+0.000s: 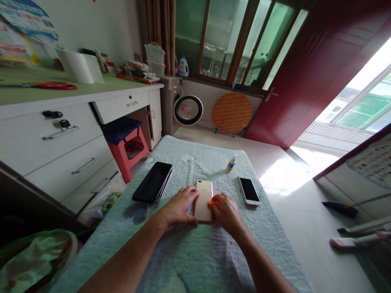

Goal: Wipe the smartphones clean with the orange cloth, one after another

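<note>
A light gold smartphone (pixel 203 203) lies back side up on the cloth-covered table. My left hand (pixel 180 206) steadies it along its left edge, fingers near the top corner and thumb at the bottom corner. In my right hand (pixel 227 211) is a small orange cloth (pixel 213 202), pinched and pressed against the phone's right edge; most of the cloth is hidden by the fingers. To the right lies a white smartphone (pixel 249 190) with its dark screen up. On the left are dark-screened devices, apparently stacked, with a black tablet (pixel 154 181) on top. A small spray bottle (pixel 231 163) stands farther back.
The pale blue quilted cloth (pixel 183 260) covers the table. A red stool (pixel 130 148) stands under the white desk (pixel 122 97) at left. Beyond are a washing machine (pixel 171 110) with its door open and a folded round table (pixel 232 112). A bin (pixel 73 248) sits at lower left.
</note>
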`<state>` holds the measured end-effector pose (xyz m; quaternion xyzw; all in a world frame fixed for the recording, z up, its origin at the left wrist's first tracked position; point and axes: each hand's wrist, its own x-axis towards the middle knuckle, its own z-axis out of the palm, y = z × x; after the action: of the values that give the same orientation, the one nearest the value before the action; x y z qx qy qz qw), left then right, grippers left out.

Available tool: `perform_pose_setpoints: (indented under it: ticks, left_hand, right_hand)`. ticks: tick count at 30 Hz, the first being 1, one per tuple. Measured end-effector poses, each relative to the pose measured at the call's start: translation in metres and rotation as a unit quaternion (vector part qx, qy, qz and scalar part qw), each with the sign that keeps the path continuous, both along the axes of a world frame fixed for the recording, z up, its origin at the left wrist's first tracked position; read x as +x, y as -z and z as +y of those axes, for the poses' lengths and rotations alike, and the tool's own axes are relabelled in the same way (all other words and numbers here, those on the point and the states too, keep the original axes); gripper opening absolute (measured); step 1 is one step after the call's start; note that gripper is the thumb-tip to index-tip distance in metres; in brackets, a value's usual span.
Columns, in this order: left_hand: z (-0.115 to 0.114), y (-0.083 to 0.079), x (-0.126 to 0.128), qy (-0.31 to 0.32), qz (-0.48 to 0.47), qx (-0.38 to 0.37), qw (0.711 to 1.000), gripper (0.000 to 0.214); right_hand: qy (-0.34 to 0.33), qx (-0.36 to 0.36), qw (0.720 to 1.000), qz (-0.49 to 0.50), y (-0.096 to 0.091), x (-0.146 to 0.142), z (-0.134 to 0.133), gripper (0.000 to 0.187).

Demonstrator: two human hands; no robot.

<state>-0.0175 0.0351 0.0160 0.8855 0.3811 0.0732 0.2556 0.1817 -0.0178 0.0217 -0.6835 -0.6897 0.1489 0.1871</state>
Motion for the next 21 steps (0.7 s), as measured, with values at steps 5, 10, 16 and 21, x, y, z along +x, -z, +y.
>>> perform_pose_setpoints:
  ticks: [5, 10, 16, 21]
  left_hand:
    - [0.000, 0.000, 0.000, -0.005, -0.002, -0.006, 1.000, 0.091]
    - [0.000, -0.001, -0.001, -0.004, -0.006, -0.005, 1.000, 0.093]
    - [0.000, -0.002, -0.001, -0.003, -0.006, -0.011, 1.000, 0.092]
    - [-0.001, -0.006, 0.000, -0.004, 0.002, -0.015, 1.000, 0.093]
  right_hand:
    - [0.030, 0.002, 0.998, -0.048, 0.010, 0.005, 0.037, 0.019]
    - [0.052, 0.008, 0.997, -0.061, 0.011, 0.011, 0.071, 0.027]
    - [0.054, 0.001, 0.997, -0.062, 0.015, 0.008, 0.090, 0.027]
    - [0.037, -0.003, 0.997, -0.067, 0.016, -0.004, 0.095, 0.026]
